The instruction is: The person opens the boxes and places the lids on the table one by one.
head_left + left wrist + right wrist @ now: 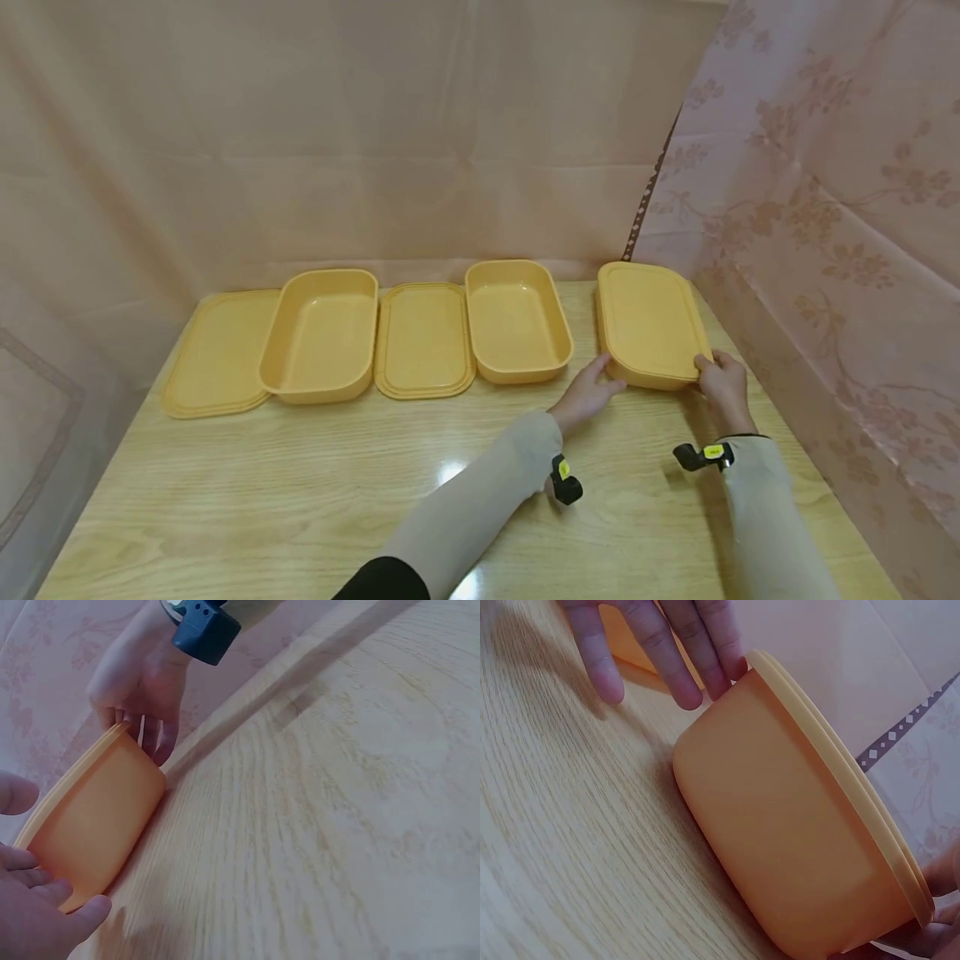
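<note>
A yellow food container with its lid on stands at the right end of the row on the table. My right hand grips its near right corner, thumb at the lid's edge and fingers down the side. At the near left corner, my left hand touches the container with fairly straight fingers. From the right wrist view, the lid's rim looks seated along the visible wall. Part of the right hand lies outside that view.
Left of the lidded container are an open yellow container, a flat lid, a larger open container and a larger lid, partly under that container's edge. Curtains hang behind the wooden table and along its right side.
</note>
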Available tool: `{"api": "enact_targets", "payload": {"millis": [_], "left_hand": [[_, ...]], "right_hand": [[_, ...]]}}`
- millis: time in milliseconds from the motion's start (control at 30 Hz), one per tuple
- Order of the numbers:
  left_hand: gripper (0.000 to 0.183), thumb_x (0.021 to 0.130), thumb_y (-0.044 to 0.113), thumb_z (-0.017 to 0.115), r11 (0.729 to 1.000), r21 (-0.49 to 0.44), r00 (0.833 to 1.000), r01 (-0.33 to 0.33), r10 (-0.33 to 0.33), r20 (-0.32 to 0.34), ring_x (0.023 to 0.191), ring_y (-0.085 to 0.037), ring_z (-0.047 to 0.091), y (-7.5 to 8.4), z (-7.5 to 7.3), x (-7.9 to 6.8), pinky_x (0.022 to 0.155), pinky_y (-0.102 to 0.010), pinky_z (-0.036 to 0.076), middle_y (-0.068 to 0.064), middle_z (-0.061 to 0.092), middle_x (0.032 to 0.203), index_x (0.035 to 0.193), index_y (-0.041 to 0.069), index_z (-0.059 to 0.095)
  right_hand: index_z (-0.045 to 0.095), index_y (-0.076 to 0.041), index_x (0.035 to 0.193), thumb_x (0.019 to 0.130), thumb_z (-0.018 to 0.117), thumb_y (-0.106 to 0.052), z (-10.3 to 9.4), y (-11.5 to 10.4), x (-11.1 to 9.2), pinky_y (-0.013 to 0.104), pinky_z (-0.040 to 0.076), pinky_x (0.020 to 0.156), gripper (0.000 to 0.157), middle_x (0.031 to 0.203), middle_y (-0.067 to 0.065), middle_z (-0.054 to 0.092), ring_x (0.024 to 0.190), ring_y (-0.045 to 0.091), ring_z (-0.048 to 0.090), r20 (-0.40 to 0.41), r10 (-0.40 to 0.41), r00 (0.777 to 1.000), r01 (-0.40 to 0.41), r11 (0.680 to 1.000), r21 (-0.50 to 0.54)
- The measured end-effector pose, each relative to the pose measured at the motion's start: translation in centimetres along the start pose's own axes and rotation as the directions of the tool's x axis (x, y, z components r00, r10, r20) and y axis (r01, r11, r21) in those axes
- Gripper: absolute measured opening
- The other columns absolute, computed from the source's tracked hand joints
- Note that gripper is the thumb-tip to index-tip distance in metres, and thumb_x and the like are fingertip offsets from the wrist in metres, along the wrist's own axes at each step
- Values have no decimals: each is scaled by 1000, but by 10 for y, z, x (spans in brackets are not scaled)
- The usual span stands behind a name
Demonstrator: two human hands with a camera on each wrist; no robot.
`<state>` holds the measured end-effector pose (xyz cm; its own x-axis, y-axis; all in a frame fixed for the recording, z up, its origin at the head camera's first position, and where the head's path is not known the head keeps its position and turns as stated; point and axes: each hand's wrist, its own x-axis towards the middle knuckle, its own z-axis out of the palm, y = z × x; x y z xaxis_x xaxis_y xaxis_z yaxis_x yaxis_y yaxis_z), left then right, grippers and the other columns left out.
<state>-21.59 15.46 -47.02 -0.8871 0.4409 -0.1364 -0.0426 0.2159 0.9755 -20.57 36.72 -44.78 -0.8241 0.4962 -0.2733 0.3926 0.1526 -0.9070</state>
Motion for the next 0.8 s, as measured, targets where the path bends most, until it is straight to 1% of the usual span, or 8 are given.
{"api": "enact_targets", "payload": {"millis": [167, 433, 667, 800], "left_hand": [[62, 95, 18, 60, 1000, -11, 1000, -14, 13, -24, 147, -24, 30, -1, 0, -4, 122, -35, 23, -10, 35, 157, 150, 5, 34], [62, 95, 16, 59, 1000, -24, 999, -21, 20, -44, 148, -24, 29, -4, -3, -8, 122, -36, 23, -11, 34, 157, 150, 3, 33], [61, 97, 18, 57, 1000, -5, 998, -10, 10, -64, 148, -25, 28, -5, -4, -12, 122, -38, 24, -10, 32, 158, 151, 4, 31], [62, 97, 18, 58, 1000, -6, 996, 6, -6, -86, 148, -25, 28, -5, -4, -14, 122, -39, 24, -9, 32, 159, 151, 5, 31]], "right_hand": [[32, 7, 146, 102, 37, -20, 5, -2, -1, 10, 48, 64, 52, 110, 2, 49, 76, -6, 50, 5, -25, 1000, 25, 1000, -18], [27, 7, 149, 102, 35, -20, 9, -2, 0, 10, 49, 64, 55, 121, 9, 48, 75, -7, 50, 35, -46, 998, 47, 998, -33], [33, 7, 146, 102, 36, -20, 13, -2, 2, 13, 50, 65, 52, 108, 2, 51, 74, -7, 51, 37, -56, 998, 58, 997, -52], [32, 6, 147, 102, 37, -21, 15, -3, 2, 11, 50, 66, 53, 107, -1, 51, 74, -8, 52, 47, -54, 997, 56, 998, -40]]}}
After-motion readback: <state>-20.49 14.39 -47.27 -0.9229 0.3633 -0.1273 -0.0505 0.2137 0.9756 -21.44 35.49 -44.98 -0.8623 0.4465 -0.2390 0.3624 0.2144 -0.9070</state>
